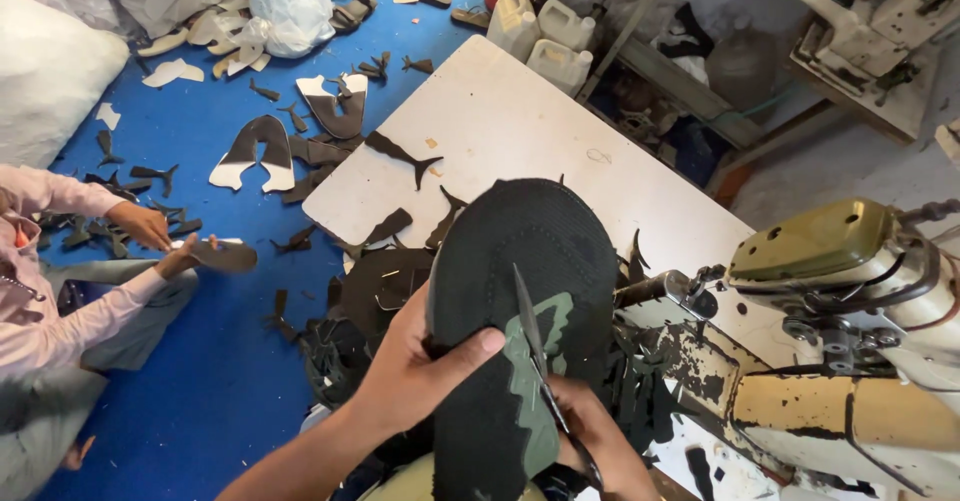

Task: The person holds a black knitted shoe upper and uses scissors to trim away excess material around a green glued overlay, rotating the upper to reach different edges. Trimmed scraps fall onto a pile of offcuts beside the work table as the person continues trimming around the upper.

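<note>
Trimming a black knit shoe upper point(520, 301) w/ scissors point(535, 351).
L hand point(415, 371) fingers clamped on upper, steadying it; R hand point(590, 441) fingers closed round scissors, blades at green patch point(530, 381).

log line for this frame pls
left hand grips black shoe upper | right hand holds scissors at its green patch | sewing machine beside

Left hand point(425, 376) raised from bare forearm, thumb stretched across the front, fingers tucked behind in a firm grip. Right hand point(600, 446) lower, curled closed, knuckles upward.
</note>
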